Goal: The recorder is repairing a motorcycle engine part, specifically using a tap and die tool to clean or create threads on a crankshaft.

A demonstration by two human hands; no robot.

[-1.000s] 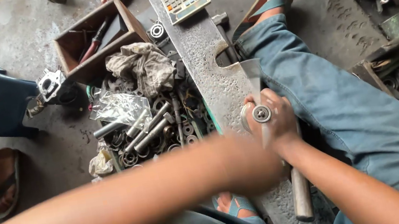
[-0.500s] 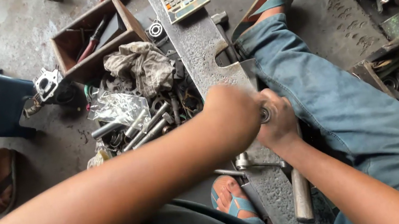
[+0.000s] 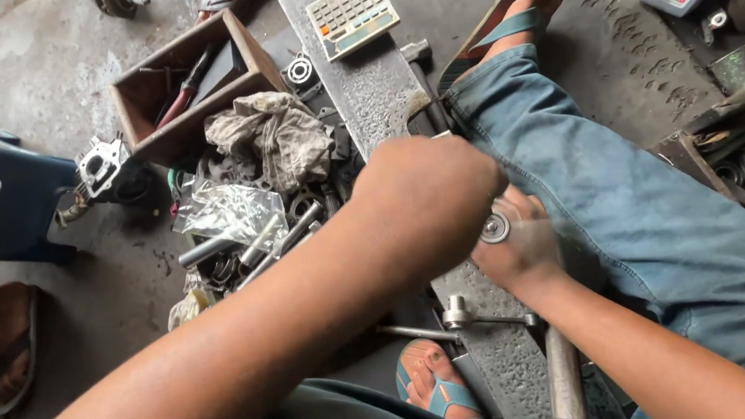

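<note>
The right hand [image 3: 520,246] is wrapped around a small round metal part with a hole in its middle [image 3: 494,227], like a bearing, and holds it just over the long grey metal beam [image 3: 351,73] that lies on the floor beside the blue-jeans leg [image 3: 649,195]. The fingers are clamped on the part from below and behind. The left hand [image 3: 430,195] is closed into a fist and touches the top left side of the part; whether it pinches something I cannot tell, because its fingers are turned away from the camera.

One second ago the left hand was lower and blurred, apart from the right hand. Half a second ago it had arrived at the part. Now it sits on the same place, and the right hand has not left its position over the beam.

A steel socket wrench [image 3: 469,316] lies across the beam near the wrist. Left of the beam are a pile of steel bolts and rods [image 3: 268,241], a dirty grey rag [image 3: 276,135] and a brown wooden box [image 3: 175,96]. A white calculator [image 3: 351,11] rests on the beam's far end.
</note>
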